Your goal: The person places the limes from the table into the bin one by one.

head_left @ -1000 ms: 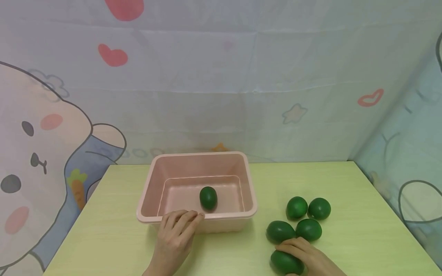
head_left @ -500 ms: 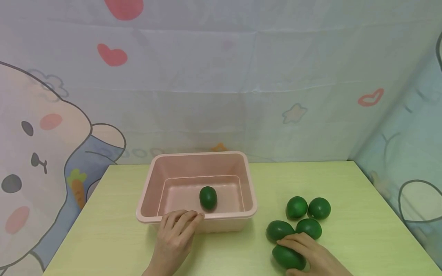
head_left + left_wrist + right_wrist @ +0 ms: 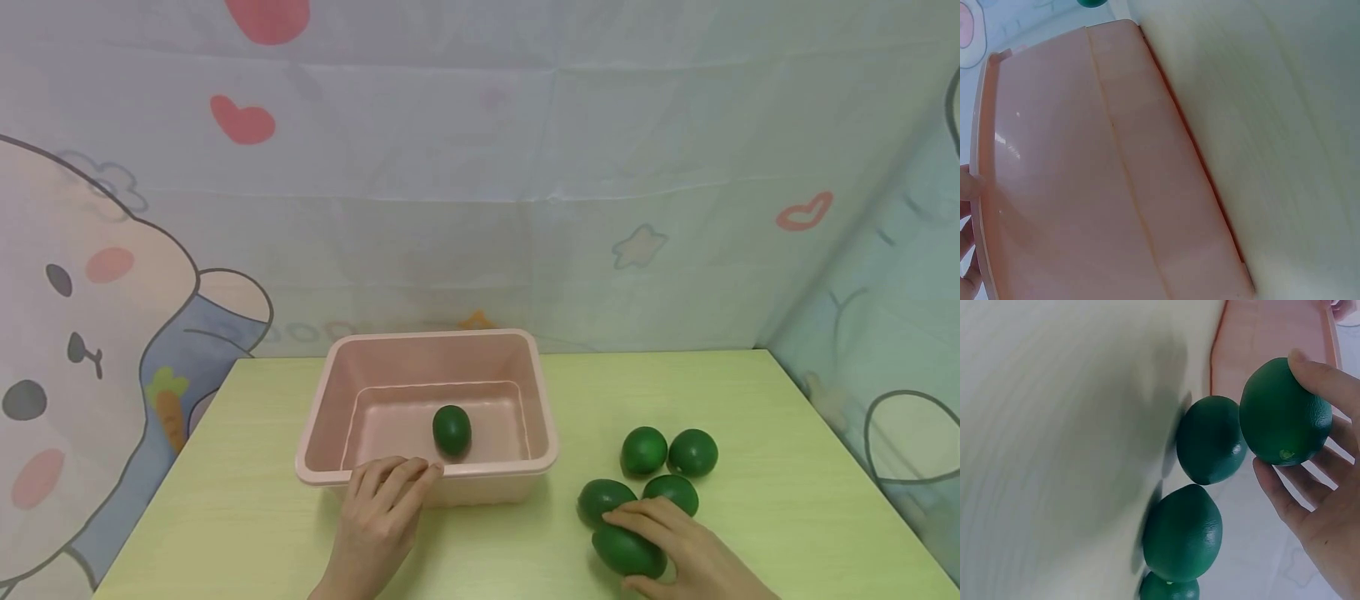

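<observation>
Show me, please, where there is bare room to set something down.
Bare table lies left of the pink bin and behind and right of four green fruits. It is crowded in front, where the right hand holds a fifth fruit.

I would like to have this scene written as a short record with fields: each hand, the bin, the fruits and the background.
Left hand: fingers over near rim of bin
Right hand: holds a green fruit above the table
Bin colour: pink
Inside bin: one fruit
On table: four fruits, grouped right of the bin
Background: pale cloth with printed hearts
</observation>
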Demonstrator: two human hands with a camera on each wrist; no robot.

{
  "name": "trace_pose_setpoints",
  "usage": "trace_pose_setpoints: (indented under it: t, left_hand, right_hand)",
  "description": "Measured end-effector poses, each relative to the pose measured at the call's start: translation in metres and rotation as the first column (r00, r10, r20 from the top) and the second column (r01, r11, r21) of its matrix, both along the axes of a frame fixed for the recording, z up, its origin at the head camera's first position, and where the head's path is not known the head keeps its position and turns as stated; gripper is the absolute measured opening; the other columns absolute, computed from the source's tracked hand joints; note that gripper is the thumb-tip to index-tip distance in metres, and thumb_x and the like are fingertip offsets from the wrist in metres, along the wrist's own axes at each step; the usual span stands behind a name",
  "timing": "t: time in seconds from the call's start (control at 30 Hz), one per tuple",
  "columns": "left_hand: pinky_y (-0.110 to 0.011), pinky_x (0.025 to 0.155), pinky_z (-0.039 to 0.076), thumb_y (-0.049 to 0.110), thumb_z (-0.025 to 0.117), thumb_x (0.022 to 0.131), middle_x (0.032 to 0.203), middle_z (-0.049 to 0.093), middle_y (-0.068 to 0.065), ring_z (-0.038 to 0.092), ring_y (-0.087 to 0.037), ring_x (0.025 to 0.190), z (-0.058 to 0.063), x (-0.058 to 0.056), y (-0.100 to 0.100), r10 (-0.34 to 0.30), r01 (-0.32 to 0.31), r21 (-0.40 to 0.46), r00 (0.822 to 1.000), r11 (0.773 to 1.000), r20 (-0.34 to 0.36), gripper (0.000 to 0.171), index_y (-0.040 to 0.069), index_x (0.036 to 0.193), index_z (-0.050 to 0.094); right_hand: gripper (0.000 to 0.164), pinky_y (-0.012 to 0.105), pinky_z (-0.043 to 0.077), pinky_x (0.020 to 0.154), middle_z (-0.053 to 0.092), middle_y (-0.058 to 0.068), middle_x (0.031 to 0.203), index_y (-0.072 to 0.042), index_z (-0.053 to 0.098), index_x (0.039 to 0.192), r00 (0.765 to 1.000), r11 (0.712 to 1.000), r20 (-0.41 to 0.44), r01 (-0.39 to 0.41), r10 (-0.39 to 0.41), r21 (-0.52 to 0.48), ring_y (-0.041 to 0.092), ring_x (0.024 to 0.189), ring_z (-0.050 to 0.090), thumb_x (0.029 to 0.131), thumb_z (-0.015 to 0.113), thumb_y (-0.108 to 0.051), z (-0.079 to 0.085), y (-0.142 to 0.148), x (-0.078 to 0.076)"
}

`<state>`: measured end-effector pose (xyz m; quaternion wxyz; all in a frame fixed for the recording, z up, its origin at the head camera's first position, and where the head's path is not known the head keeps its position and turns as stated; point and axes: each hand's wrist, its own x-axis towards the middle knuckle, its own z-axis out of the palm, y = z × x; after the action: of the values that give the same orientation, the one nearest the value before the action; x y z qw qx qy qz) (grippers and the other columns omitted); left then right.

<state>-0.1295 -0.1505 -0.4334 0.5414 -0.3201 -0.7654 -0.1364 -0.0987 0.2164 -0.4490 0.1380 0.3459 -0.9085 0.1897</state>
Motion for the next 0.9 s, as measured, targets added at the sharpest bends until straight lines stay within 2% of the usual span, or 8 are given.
trace_pose_setpoints:
  t: [0.27,0.37,0.47,0.53,0.67,0.73,0.9]
  left_hand:
    - [-0.036,0.075,0.044,0.008,0.043,0.099,0.088,0.069,-0.005,0.059,-0.025,0.082,-0.001,0.001,0.000,-0.001,0.001,0.005,1.000,1.000,0.020,0.031,0.007,0.096,0.074]
    - [-0.036,0.075,0.044,0.008,0.043,0.099,0.088,0.069,-0.005,0.059,-0.025,0.083,-0.001,0.001,0.000,0.000,0.000,0.008,1.000,1.000,0.022,0.031,0.008,0.096,0.074]
    - [-0.036,0.075,0.044,0.009,0.043,0.099,0.088,0.069,-0.005,0.059,-0.025,0.083,-0.001,0.001,0.000,-0.001,0.001,0.011,1.000,1.000,0.018,0.031,0.007,0.096,0.074]
    - [-0.036,0.074,0.044,0.009,0.043,0.099,0.087,0.069,-0.005,0.059,-0.025,0.082,0.000,0.001,0.001,-0.002,0.002,0.012,1.000,1.000,0.015,0.031,0.007,0.095,0.074]
    - [-0.036,0.074,0.044,0.009,0.044,0.099,0.088,0.069,-0.006,0.059,-0.026,0.082,0.000,0.001,0.001,-0.002,0.002,0.015,1.000,1.000,0.012,0.031,0.007,0.095,0.074]
    - [-0.036,0.074,0.044,0.009,0.044,0.099,0.088,0.069,-0.006,0.059,-0.026,0.082,0.000,0.001,0.001,-0.002,0.002,0.016,1.000,1.000,0.013,0.031,0.007,0.095,0.074]
    - [-0.036,0.074,0.044,0.008,0.044,0.098,0.088,0.069,-0.005,0.059,-0.026,0.082,0.000,0.001,0.001,-0.002,0.002,0.017,1.000,1.000,0.012,0.031,0.007,0.095,0.074]
  right_hand:
    - [0.071,0.025,0.055,0.080,0.054,-0.021,0.123,-0.031,0.056,0.130,0.999,0.999,0.040,0.029,-0.030,0.021,-0.002,0.108,0.050,0.066,0.086,-0.034,0.011,-0.004,0.000]
    - [0.071,0.025,0.056,0.081,0.054,-0.020,0.124,-0.032,0.055,0.131,0.999,0.999,0.030,0.027,-0.028,0.018,-0.002,0.110,0.049,0.066,0.086,-0.034,0.016,-0.004,-0.001]
    - [0.072,0.025,0.056,0.082,0.055,-0.018,0.125,-0.030,0.056,0.131,1.000,1.000,-0.015,0.013,-0.013,0.014,0.000,0.112,0.050,0.066,0.086,-0.034,0.020,-0.004,-0.003]
    - [0.072,0.019,0.053,0.084,0.055,-0.016,0.126,-0.028,0.056,0.131,0.999,1.000,-0.041,-0.004,0.004,0.010,0.000,0.113,0.050,0.066,0.086,-0.034,0.022,-0.003,-0.005]
    - [0.069,0.006,0.039,0.096,0.055,-0.015,0.127,-0.024,0.057,0.131,0.996,0.999,-0.081,-0.047,0.048,0.004,0.000,0.114,0.050,0.068,0.085,-0.033,0.028,-0.002,-0.008]
    - [0.067,0.003,0.032,0.100,0.054,-0.014,0.127,-0.023,0.057,0.131,0.993,0.998,-0.099,-0.064,0.064,-0.002,0.000,0.114,0.049,0.070,0.084,-0.033,0.030,-0.001,-0.010]
    - [0.066,0.004,0.035,0.097,0.055,-0.012,0.125,-0.023,0.058,0.129,0.983,0.997,-0.168,-0.074,0.070,-0.013,0.001,0.112,0.050,0.070,0.084,-0.035,0.036,-0.003,-0.013]
